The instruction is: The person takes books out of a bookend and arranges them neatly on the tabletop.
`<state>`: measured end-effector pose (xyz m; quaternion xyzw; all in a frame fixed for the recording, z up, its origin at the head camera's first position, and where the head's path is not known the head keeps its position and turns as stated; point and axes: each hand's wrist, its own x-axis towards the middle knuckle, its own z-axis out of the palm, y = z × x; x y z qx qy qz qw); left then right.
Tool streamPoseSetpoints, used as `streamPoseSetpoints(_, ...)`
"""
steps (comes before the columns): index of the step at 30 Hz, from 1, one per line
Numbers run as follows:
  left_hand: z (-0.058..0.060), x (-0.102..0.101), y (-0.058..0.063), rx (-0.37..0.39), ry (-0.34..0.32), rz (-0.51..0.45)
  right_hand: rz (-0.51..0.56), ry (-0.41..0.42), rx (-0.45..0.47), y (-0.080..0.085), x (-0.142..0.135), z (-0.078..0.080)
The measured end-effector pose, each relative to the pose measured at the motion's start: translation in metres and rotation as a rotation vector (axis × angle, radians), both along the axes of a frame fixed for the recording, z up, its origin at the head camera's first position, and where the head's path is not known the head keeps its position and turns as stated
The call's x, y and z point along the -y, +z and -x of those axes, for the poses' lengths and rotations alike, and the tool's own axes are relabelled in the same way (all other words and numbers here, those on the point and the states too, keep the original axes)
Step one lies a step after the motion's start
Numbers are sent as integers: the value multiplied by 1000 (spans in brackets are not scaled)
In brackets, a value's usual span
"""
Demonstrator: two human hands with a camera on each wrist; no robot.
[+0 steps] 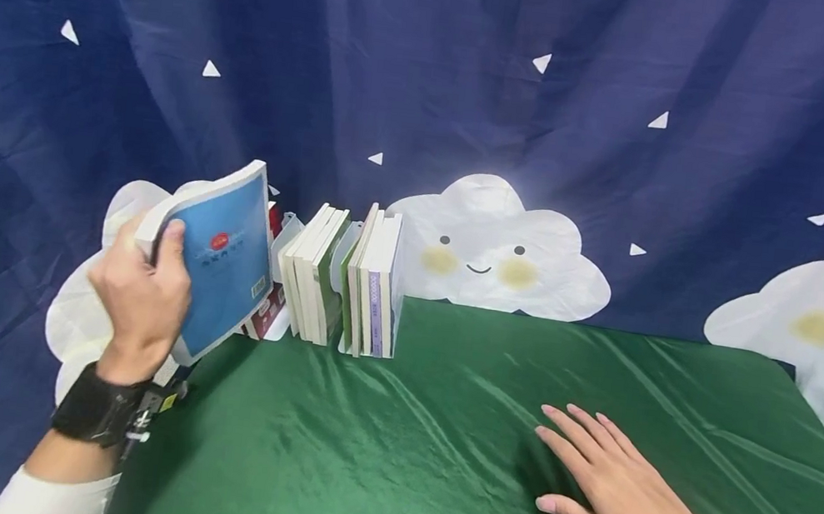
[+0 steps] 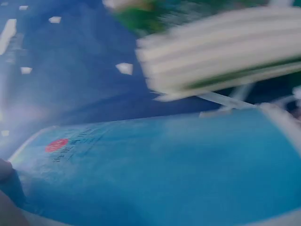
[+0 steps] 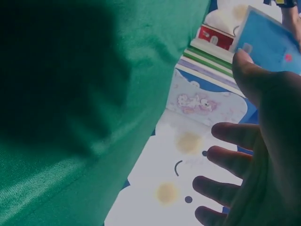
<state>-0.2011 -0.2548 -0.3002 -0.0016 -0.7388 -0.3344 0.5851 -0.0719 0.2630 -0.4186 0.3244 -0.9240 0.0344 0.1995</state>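
Here, left hand [image 1: 145, 288] edge-grips book [image 1: 225, 271]; right [image 1: 628, 493] free

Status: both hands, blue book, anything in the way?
Left hand gripping blue book by one edge. Right hand empty, fingers extended over green cloth. Blue book partly blocks head view of red book.

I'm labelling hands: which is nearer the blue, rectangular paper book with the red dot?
Left: the left hand grips the blue book; the right hand is apart, to its right, over green cloth.
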Motion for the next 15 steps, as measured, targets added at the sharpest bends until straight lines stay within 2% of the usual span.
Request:
streamPoseSetpoints(4, -35, -8, 24, -5, 0, -77, 33, -7, 4, 2, 2, -1)
streamPoseSetpoints(8, -69, -25, 40, 40, -71, -78, 98, -34, 30, 7, 4, -4)
streamPoseSetpoints(11, -87, -39, 39, 121, -157, -52, 153, -94, 124, 12, 7, -9)
streamPoseSetpoints(14, -99, -55, 31, 238, -256, -31, 213, -146, 245, 19, 10, -14)
streamPoseSetpoints(15, -102, -60, 27, 276, -313, -25, 240, -149, 284, 21, 11, -16)
